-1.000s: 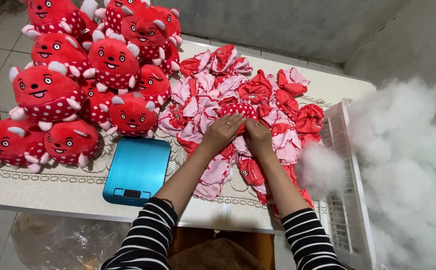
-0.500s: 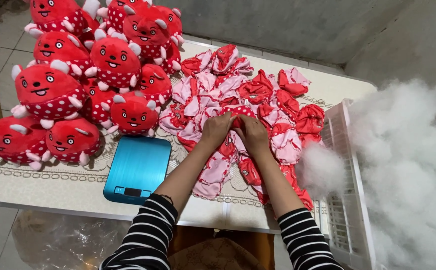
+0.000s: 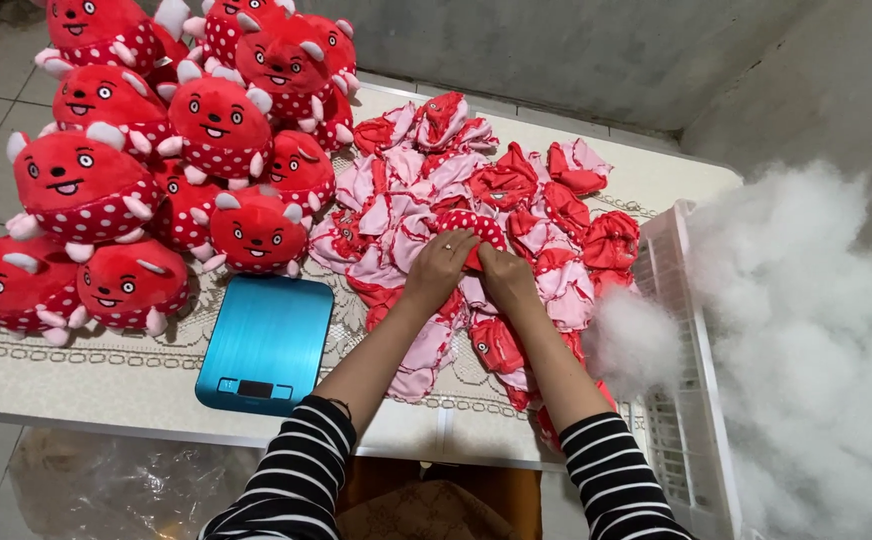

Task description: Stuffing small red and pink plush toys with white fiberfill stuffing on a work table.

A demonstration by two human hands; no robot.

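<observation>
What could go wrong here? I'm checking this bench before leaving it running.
1. The stuffing bulges over the basket wall next to the right hand; an elbow may drag some off.
2. Both hands grip one polka-dot skin in a tangled pile of skins; pulling might carry others along.
3. The stacked plush toys lean toward the scale and could tumble onto it.

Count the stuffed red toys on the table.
12 show, all at the table's left end: five along the back, four mid-pile, three in front. More may be hidden.
</observation>
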